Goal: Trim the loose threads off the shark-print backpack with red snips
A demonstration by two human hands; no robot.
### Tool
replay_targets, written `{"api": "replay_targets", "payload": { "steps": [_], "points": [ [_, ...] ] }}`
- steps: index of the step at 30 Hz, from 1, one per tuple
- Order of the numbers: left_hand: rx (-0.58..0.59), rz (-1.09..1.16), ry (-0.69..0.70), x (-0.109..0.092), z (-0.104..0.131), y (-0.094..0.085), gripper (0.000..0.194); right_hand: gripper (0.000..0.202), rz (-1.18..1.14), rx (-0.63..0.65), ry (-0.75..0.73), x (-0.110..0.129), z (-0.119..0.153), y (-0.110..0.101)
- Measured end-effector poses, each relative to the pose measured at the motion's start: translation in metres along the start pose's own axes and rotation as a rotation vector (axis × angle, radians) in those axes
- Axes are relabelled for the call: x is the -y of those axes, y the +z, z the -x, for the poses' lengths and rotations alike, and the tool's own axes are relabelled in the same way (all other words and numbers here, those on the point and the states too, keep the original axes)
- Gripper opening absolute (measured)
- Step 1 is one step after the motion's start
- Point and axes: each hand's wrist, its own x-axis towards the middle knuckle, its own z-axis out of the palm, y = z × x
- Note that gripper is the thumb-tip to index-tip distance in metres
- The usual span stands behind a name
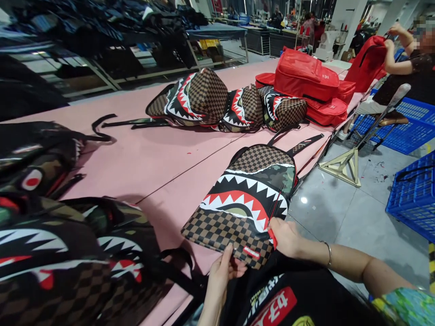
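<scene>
A backpack [238,194] with brown-and-black checks and a printed shark mouth lies face up, its bottom end towards me. My left hand [224,267] pinches the bottom edge, thumb on top and fingers underneath. At the right side edge, near the bottom corner, my right hand [287,237] is closed on the backpack. A small red piece [272,239] shows under those fingers; I cannot tell whether it is lining or a separate item. The shoulder straps [306,144] stick out past the far end.
Several matching backpacks [204,97] lie farther up the pink table [136,158], beside stacked red backpacks [306,74]. More shark-print backpacks [68,271] crowd the left. At the far right a person [401,63] handles a red bag. Blue crates [413,194] and a stand [343,167] are on the floor.
</scene>
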Motion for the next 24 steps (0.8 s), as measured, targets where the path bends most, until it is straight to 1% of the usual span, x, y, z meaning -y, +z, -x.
{"api": "replay_targets", "payload": {
  "steps": [2, 5, 7, 8, 10, 12, 13, 15, 17, 19, 21, 23, 24],
  "points": [
    [-0.004, 0.001, 0.015, 0.000, 0.000, 0.000, 0.046, 0.015, -0.034, 0.014, -0.033, 0.001, 0.004, 0.006],
    [-0.021, 0.000, 0.032, 0.001, 0.000, 0.000, 0.047, 0.015, -0.134, -0.021, -0.046, -0.007, 0.003, 0.011],
    [-0.039, -0.005, 0.051, 0.002, 0.001, 0.000, 0.048, 0.011, -0.255, -0.042, -0.086, -0.012, 0.000, 0.013],
    [-0.049, -0.010, 0.072, 0.003, 0.003, 0.000, 0.048, 0.008, -0.354, -0.030, -0.117, -0.014, 0.000, 0.014],
    [-0.064, -0.028, 0.158, 0.005, 0.009, 0.000, 0.050, 0.012, -0.593, 0.022, -0.170, -0.012, 0.000, 0.015],
    [-0.052, -0.068, 0.294, 0.007, 0.018, 0.002, 0.050, 0.020, -0.736, 0.062, -0.182, -0.006, 0.003, 0.015],
    [-0.041, -0.090, 0.363, 0.006, 0.023, 0.004, 0.047, 0.026, -0.735, 0.056, -0.180, 0.000, 0.005, 0.014],
    [-0.010, -0.127, 0.472, 0.003, 0.030, 0.010, 0.043, 0.042, -0.633, 0.007, -0.221, 0.012, 0.010, 0.012],
    [0.022, -0.164, 0.509, -0.003, 0.033, 0.016, 0.047, 0.052, -0.543, -0.007, -0.351, 0.025, 0.017, 0.011],
    [0.052, -0.179, 0.473, -0.009, 0.032, 0.022, 0.047, 0.060, -0.516, 0.039, -0.485, 0.035, 0.021, 0.009],
    [0.048, -0.153, 0.404, -0.013, 0.028, 0.024, 0.048, 0.065, -0.503, 0.123, -0.574, 0.039, 0.022, 0.006],
    [0.009, -0.073, 0.358, -0.016, 0.025, 0.021, 0.052, 0.058, -0.498, 0.151, -0.623, 0.033, 0.016, 0.001],
    [-0.028, -0.017, 0.352, -0.017, 0.023, 0.017, 0.053, 0.050, -0.504, 0.121, -0.622, 0.027, 0.011, -0.001]
  ]
}}
